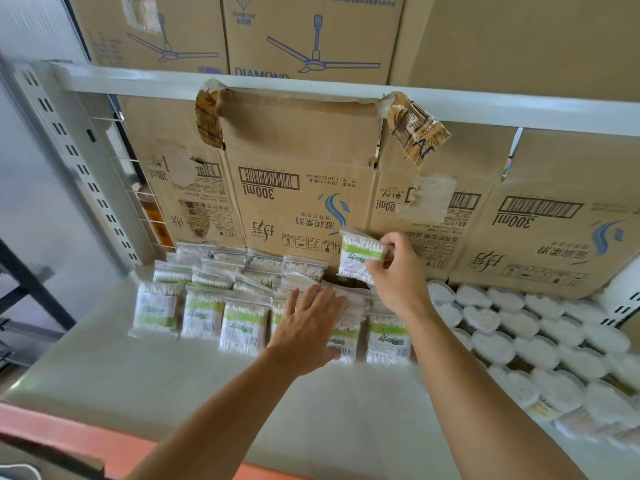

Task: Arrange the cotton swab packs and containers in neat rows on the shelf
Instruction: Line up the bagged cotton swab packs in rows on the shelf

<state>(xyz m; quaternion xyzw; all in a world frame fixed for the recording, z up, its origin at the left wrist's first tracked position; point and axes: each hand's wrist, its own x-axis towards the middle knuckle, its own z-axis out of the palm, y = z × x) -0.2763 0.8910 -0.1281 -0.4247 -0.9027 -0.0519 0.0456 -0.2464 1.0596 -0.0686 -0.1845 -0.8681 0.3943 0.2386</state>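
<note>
Edge: the orange edge (pixel 86 441) lies nearest, at 7 o'clock of the view, and both bare forearms reach over it
Shelf: the pale shelf (pixel 156 382) fills the lower half, its front part bare
Left hand: the left hand (pixel 308 327) is at the centre, palm down, with its fingers straight and spread; it grips nothing and rests flat on the front-row packs
Right hand: the right hand (pixel 398 275) is at 1 o'clock of the left hand, raised, with fingers and thumb curled round one pack
Pack: the pack (pixel 360 258) is clear plastic with a green label, tilted, held off the shelf in front of the cardboard and above the back rows
Packs: the packs (pixel 204 317) sit at 9 o'clock of the left hand; the front row stands side by side with labels facing out, and the rows behind overlap loosely towards 11 o'clock
Containers: the round containers (pixel 540 341) show their white swab tips; they are packed touching in rows at 3 to 4 o'clock, just beside the packs
Cardboard: flattened cardboard (pixel 304 188) with upside-down print lines the back at 12 o'clock, with torn tape at its top corners
Fan boxes: the fan boxes (pixel 311 36) stand on the tier above
Upright: a slotted upright (pixel 79 168) stands at 10 o'clock
</note>
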